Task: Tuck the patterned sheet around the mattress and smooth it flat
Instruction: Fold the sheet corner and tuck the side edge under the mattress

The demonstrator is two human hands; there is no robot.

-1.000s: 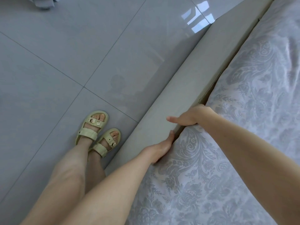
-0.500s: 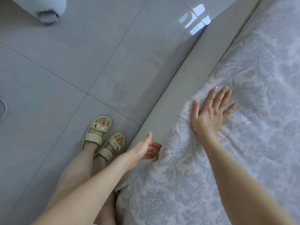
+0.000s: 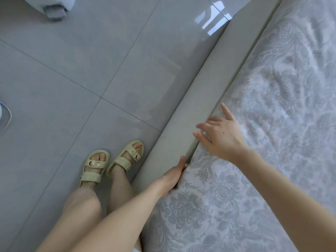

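A glossy grey tiled floor (image 3: 72, 70) is filling the left half of the view, with a bright window reflection showing on it near the top. The patterned sheet (image 3: 272, 124), pale with a grey floral and paisley print, is covering the right side; it is lying over the mattress, which is hidden beneath it, and is showing soft wrinkles further in from the edge. Between floor and sheet, a padded grey-beige bed frame rail (image 3: 181, 133) is running diagonally from the upper right down toward the person's legs (image 3: 81, 206), which are standing just beside it.

The sheet's edge is meeting the rail along a narrow gap. The right hand (image 3: 221, 135) is reaching across the sheet to that edge, palm down, with its fingers (image 3: 201, 138) spread apart and straight, their tips over the rail's inner lip; it is slightly blurred, so whether it is touching the fabric cannot be told. The left hand (image 3: 172, 174) is lying lower along the same gap, with its thumb against the rail and its fingers going down between rail and sheet, out of sight; whether they are gripping the sheet cannot be told.

A pair of pale yellow-green buckled sandals (image 3: 94, 166) is sitting on the person's feet on the tile. At the top left, a white object with a grey foot (image 3: 54, 8) is standing on the floor, cut off by the frame.
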